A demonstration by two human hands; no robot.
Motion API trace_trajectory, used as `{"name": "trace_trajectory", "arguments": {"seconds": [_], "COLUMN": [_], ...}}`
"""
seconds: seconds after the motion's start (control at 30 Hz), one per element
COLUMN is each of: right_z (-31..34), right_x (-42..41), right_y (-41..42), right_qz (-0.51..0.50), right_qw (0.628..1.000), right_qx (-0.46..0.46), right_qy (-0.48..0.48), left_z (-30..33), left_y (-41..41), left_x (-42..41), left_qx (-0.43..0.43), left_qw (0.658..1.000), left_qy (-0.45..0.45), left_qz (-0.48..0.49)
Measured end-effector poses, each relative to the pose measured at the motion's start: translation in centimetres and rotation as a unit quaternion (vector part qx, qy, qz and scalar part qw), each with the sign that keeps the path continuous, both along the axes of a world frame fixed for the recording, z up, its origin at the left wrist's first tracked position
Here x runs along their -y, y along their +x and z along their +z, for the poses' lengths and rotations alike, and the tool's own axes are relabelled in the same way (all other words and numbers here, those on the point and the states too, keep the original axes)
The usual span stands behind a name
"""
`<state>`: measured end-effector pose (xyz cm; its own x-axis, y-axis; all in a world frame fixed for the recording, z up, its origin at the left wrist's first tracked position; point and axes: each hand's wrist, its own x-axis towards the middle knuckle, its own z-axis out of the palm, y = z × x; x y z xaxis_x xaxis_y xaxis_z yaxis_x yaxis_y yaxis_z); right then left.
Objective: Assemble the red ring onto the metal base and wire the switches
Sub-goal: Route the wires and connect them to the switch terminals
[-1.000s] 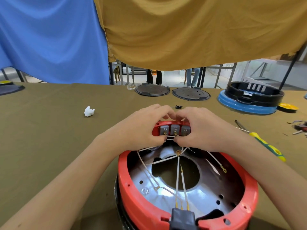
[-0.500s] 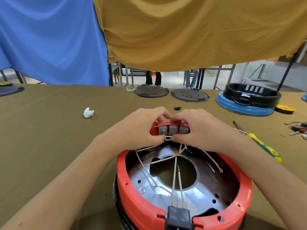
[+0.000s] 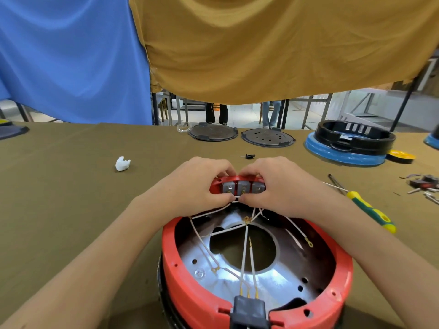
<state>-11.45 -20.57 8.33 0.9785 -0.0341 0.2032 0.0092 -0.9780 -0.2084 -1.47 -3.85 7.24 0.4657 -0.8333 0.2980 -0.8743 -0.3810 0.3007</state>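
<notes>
**Operator:** Status of the wiring step?

**Supervisor:** The red ring [image 3: 180,281] sits on the metal base [image 3: 237,281] at the near edge of the worktop [image 3: 71,210]. The left hand [image 3: 190,186] and right hand [image 3: 282,186] both pinch one white wire [image 3: 235,198] just below the switches [image 3: 243,187] on the ring's far side.

**Operator:** Failure risks?

**Supervisor:** Probably three. A terminal pushed at an angle may bend the switch tab. Pulling may dislodge the loose leads [image 3: 247,248] crossing the base. With three adjacent switches, the wire may land on the wrong one.
</notes>
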Motion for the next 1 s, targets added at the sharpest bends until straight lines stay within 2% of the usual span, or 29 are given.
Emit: {"name": "trace_trajectory", "arguments": {"seconds": [0.2, 0.47, 1.0], "right_z": [-0.3, 0.2, -0.1], "right_x": [0.4, 1.4, 1.0], "right_y": [-0.2, -0.3, 0.1], "right_qz": [0.014, 0.014, 0.01], "right_qw": [0.998, 0.994, 0.996], "right_qx": [-0.012, -0.005, 0.024], "right_qy": [0.06, 0.112, 0.087], "left_z": [-0.1, -0.2, 0.0], "left_y": [0.1, 0.5, 0.4], "left_x": [-0.5, -0.5, -0.4], "left_qx": [-0.041, -0.043, 0.019], "left_qw": [0.999, 0.999, 1.0], "left_qy": [-0.015, -0.014, 0.004], "left_qz": [0.009, 0.011, -0.002]}}
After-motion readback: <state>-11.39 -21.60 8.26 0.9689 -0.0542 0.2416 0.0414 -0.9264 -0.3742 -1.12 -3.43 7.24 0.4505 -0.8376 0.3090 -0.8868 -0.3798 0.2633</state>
